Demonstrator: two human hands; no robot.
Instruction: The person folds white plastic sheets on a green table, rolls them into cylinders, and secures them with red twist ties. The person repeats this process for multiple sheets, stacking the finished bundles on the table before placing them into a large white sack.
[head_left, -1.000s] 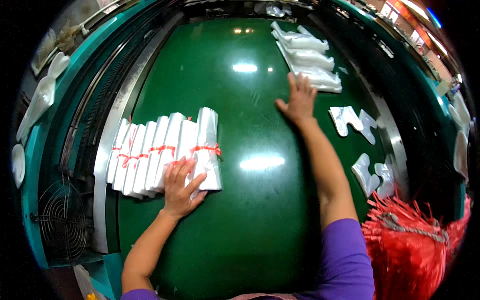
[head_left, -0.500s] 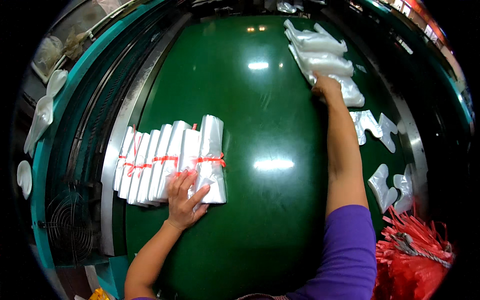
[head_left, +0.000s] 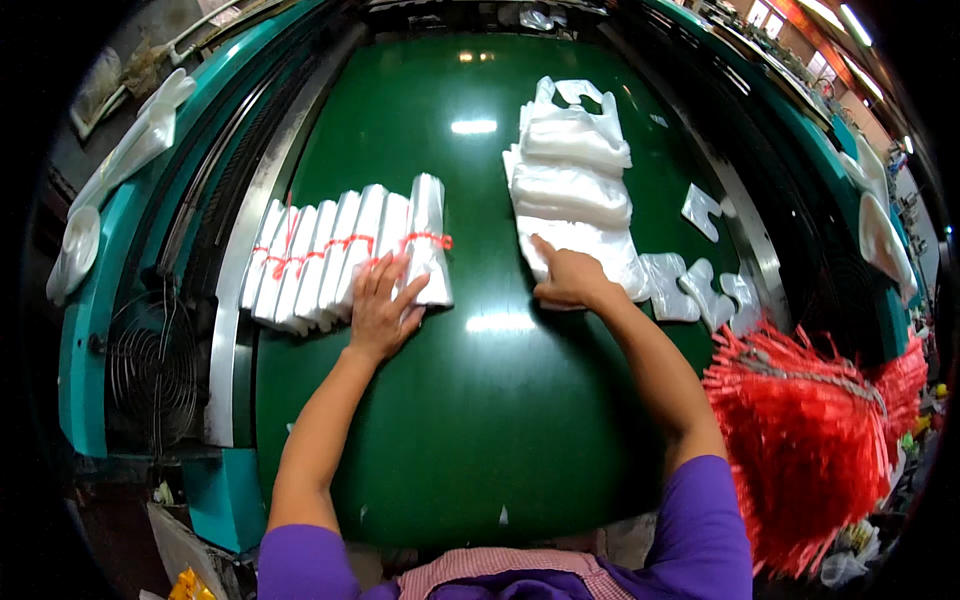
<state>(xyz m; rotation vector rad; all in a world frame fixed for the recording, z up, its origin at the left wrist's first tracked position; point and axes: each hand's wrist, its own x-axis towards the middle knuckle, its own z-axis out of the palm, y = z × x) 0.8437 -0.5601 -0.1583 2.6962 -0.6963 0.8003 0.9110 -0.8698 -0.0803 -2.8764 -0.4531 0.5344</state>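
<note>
L hand (head_left: 379,314) rests on tied bag rolls (head_left: 328,268), fingers spread. R hand (head_left: 574,276) has bent fingers at loose bag pile (head_left: 574,190), bench's (head_left: 480,420) R side; can't tell if gripping. Prob. sliding bags; next needs soft, even pull.

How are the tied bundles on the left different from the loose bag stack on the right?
The tied bundles wear red ties; the loose bag stack shows none. The bundles are narrow, lined side by side; the stack is wide, in overlapping layers. The stack shows handles at its far end; the bundles show none. Both are whitish, shiny plastic.
</note>
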